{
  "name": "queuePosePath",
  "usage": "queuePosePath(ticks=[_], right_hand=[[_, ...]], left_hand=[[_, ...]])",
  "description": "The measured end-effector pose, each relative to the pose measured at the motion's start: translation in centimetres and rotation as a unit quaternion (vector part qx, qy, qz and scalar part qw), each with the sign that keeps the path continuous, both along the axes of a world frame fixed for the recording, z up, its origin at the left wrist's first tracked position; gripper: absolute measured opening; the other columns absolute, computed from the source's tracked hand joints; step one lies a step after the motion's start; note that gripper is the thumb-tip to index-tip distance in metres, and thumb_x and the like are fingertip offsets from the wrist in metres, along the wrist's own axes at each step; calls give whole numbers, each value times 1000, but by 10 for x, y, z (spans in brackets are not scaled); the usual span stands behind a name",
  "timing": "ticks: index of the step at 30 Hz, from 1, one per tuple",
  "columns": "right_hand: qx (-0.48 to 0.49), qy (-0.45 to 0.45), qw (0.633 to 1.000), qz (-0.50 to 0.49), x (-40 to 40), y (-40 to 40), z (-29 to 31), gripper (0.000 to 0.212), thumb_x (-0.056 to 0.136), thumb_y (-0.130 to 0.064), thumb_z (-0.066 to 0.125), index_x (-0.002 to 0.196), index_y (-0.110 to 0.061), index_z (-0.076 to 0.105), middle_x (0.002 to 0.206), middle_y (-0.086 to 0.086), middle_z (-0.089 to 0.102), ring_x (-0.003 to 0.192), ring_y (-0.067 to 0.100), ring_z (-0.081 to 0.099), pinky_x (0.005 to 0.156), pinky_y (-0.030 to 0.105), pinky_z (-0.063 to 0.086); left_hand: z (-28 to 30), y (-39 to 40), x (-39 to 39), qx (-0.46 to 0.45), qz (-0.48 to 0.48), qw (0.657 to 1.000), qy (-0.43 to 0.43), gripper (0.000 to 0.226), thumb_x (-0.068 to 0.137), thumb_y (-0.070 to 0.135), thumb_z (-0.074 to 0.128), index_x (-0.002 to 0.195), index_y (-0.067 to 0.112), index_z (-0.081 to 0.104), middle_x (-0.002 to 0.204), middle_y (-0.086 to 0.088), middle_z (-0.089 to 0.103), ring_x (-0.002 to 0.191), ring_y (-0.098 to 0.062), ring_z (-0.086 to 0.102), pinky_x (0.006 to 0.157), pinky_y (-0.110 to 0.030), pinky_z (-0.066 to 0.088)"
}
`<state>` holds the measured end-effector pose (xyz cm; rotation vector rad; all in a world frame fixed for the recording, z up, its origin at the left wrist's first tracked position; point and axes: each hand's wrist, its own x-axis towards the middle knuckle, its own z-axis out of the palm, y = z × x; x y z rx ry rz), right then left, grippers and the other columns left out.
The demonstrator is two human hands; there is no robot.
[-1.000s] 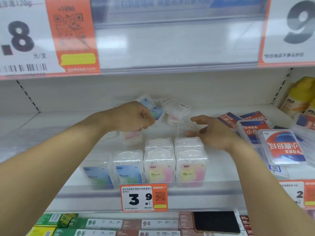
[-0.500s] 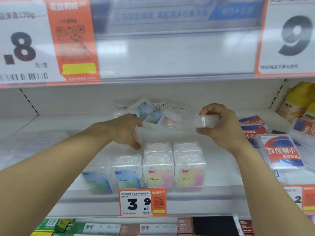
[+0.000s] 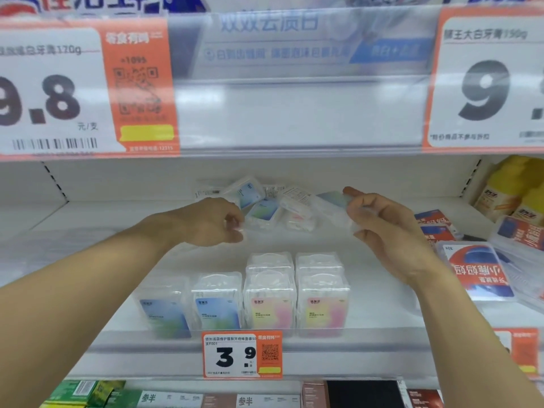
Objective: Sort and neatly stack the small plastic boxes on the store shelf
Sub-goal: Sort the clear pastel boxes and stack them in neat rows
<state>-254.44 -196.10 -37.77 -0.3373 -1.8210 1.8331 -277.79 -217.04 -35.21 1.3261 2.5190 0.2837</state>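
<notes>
Boxes: right hand (image 3: 385, 228) grips 1 clear box (image 3: 338, 206) aloft, beside the loose heap (image 3: 265, 201) at the shelf (image 3: 382, 304) back. Left hand (image 3: 212, 222) curls at the heap's left edge; a grasp cannot be told. Risk, judged: slick lids slip; a nudged heap slides; a careless set-down topples the 4 front columns (image 3: 244, 298).

The big white-and-orange price tag (image 3: 59, 92) is cut off at the left edge; the far heap of small clear plastic boxes (image 3: 265, 207) is blurred, labels unreadable
</notes>
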Motion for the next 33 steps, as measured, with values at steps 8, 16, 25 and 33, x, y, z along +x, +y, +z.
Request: queuePosePath(ticks=[8,16,25,33], right_hand=[[53,-5,992,-117,-5,-3,-1,62,70,2,83,121,-27,62,113,-3,69,93,8,70,69,15,53],[27,29,998,-40,-6,-7,0,46,83,2,71,120,-26,66,113,0,72,110,22,68,97,50,54],[-6,19,999,-39,-14,-6,-7,59,74,-17,75,130,-20,56,121,6,66,107,26,70,84,44,60],[-48,26,990,-128,-13,-2,-1,45,80,-16,76,118,-9,54,106,7,72,96,25,74,77,45,62]], left_hand=[[11,-14,4,76,-17,995,-63,28,97,17,55,122,22,67,120,9,65,107,-9,60,98,-24,45],[0,-19,0,73,-18,982,-172,29,79,21,78,104,37,74,122,26,62,115,8,54,103,-16,36],[-13,-4,-45,51,90,991,83,69,87,25,69,146,22,34,141,-7,46,125,-25,47,103,-33,39],[-3,1,-57,80,128,983,107,45,76,30,79,117,18,64,117,-2,56,102,-17,52,84,-25,40]])
